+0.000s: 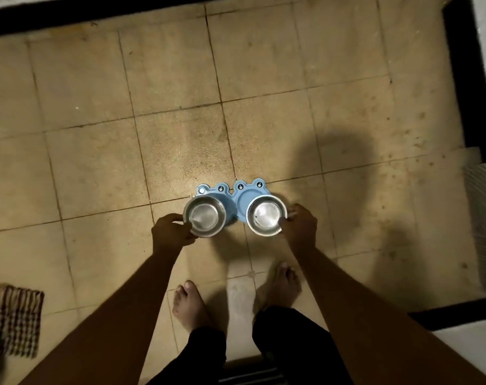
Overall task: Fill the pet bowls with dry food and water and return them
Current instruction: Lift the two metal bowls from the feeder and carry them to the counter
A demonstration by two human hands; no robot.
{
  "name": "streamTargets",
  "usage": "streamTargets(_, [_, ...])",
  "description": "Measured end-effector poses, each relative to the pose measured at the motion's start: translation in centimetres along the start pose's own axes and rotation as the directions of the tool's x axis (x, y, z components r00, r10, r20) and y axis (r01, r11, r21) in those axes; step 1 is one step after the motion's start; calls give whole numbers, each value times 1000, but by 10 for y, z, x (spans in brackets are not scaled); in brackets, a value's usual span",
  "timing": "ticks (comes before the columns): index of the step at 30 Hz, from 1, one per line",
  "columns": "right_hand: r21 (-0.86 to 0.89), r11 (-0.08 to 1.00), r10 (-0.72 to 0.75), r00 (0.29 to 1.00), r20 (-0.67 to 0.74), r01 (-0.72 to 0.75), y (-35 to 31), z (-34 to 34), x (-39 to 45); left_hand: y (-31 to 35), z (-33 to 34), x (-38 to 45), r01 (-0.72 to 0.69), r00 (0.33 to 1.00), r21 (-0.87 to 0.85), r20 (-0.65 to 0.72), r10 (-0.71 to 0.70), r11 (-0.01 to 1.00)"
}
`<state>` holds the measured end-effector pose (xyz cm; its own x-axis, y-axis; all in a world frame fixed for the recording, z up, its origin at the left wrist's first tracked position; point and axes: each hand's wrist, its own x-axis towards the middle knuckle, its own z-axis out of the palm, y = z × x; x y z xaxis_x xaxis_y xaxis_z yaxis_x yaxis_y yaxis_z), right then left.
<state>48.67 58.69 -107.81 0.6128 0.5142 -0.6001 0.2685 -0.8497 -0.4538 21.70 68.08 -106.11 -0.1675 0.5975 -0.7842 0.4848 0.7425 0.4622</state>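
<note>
Two round steel pet bowls show bare metal inside. My left hand [171,231] grips the near left rim of the left bowl [205,215]. My right hand [300,227] grips the right rim of the right bowl [266,215]. Both bowls are held just above and slightly nearer than a light blue frog-shaped double stand [237,194] that lies on the tiled floor [180,112]. The right hollow of the stand shows bare blue plastic behind the right bowl.
My bare feet [190,304] stand on the beige tiles just behind the stand. A checked cloth mat [19,319] lies at the left. A dark skirting and white wall [464,79] run along the right, with a step [464,343] at the lower right.
</note>
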Motion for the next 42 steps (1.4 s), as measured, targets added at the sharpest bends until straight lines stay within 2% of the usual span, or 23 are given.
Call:
streamTargets(3, [138,990,-35,999,-32,39,-17,-56,-52,34,-26,-68,39,999,-162,11,-38,986])
streamTargets(7, [306,952,5,1000,18,-10,-60,-156,-130,103,-77,-183,-53,999,-186,2,54,981])
streamTargets(10, [421,902,91,995,30,-95,-82,-232,-182,157,-107,-260,-122,991,-131,44,128,984])
streamTargets(15, [588,806,122,991,-45,-73,-136,-342,-275,243,-148,-373,-272,954,-79,109,280,959])
streamTargets(21, [693,718,173,980,-99,-57,-151,-419,-379,289,-187,-471,-398,898,-8,202,391,918])
streamTargets(25, [740,671,226,963,-146,-45,-154,-431,-441,315,-215,-502,-495,833,-37,265,486,868])
streamTargets(27, [779,626,296,934,-198,-33,-152,-433,-477,324,-223,-516,-553,777,-28,345,527,833])
streamTargets(28, [786,615,324,928,-186,-57,-149,-432,-485,322,-224,-516,-556,774,-12,357,523,831])
streamTargets(33, [858,510,406,864,-296,54,-146,-434,-558,342,-219,-540,-682,601,-8,564,567,731])
streamTargets(42, [907,376,604,691,-396,192,-116,-391,-684,313,-199,-597,-758,382,18,823,420,652])
